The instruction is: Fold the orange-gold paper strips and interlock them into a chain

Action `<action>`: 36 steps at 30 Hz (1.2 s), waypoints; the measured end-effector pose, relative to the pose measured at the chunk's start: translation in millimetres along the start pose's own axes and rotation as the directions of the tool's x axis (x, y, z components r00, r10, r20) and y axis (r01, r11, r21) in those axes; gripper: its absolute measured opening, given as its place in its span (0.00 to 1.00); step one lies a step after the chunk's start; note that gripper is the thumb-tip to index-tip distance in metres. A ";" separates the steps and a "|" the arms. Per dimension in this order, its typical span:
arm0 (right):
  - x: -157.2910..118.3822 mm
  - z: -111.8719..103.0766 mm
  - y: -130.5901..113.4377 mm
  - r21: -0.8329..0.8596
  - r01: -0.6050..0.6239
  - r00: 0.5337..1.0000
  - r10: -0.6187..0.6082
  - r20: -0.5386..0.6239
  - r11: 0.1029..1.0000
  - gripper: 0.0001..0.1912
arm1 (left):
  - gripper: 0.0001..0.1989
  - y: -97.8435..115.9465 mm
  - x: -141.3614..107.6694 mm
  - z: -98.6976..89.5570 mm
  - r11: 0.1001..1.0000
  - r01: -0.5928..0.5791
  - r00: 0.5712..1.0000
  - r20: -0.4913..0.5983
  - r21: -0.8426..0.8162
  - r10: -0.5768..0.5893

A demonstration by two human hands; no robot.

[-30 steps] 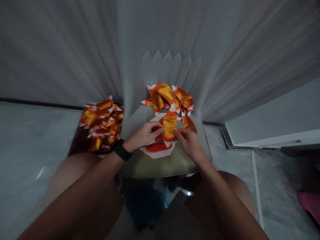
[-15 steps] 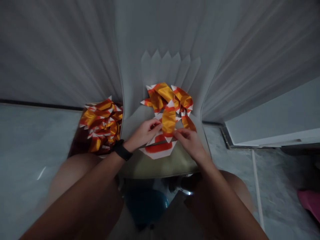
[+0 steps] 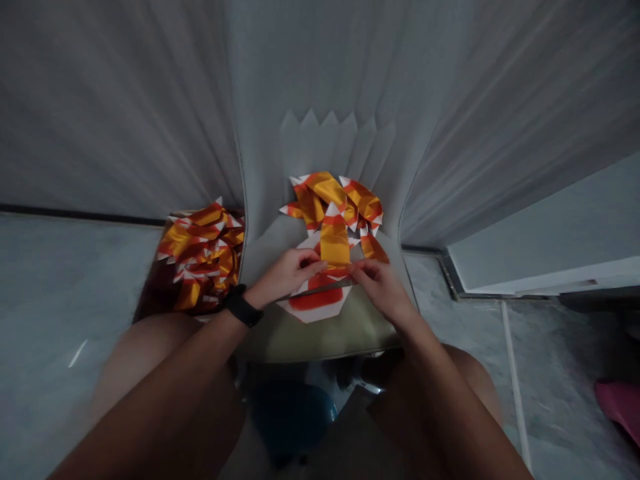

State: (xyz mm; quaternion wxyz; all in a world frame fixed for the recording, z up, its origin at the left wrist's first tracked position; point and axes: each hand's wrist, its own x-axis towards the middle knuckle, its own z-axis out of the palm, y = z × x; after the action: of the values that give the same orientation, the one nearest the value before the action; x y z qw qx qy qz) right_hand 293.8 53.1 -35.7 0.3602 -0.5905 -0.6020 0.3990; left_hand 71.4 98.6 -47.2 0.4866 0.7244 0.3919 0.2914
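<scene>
A gold strip with red and white pointed ends (image 3: 335,241) lies in front of me, its near end pinched on both sides. My left hand (image 3: 295,272), with a black band on the wrist, is closed on its left edge. On the right edge, my right hand (image 3: 375,277) has its fingers pressed together. Beneath is a white sheet with red patches (image 3: 317,303), crossed by a thin dark edge. Several similar gold strips (image 3: 325,190) lie in a loose pile just beyond, all on the seat of a grey-green chair (image 3: 320,343).
Left of the chair, a dark red box (image 3: 155,287) holds a heap of gold, red and white strips (image 3: 200,250). A blue object (image 3: 295,413) is under the seat. A pink object (image 3: 620,403) lies on the floor at right. Curtains hang behind.
The near end of the gold strip has been drawn flat and creased across between my hands; its pointed tip no longer hangs down as far. The view has shifted slightly.
</scene>
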 end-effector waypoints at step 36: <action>25.9 -29.7 -7.8 -0.619 0.141 0.869 -0.396 -0.297 0.773 0.18 | 0.14 -1.6 3.9 -21.6 0.919 0.137 0.975 -0.216 0.369 -0.058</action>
State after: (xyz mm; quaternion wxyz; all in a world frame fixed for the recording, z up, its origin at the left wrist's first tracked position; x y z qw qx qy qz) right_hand 316.3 80.7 -17.1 0.3361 -0.6472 -0.6842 0.0066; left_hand 55.6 112.6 -40.8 0.3082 0.7515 0.5239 0.2564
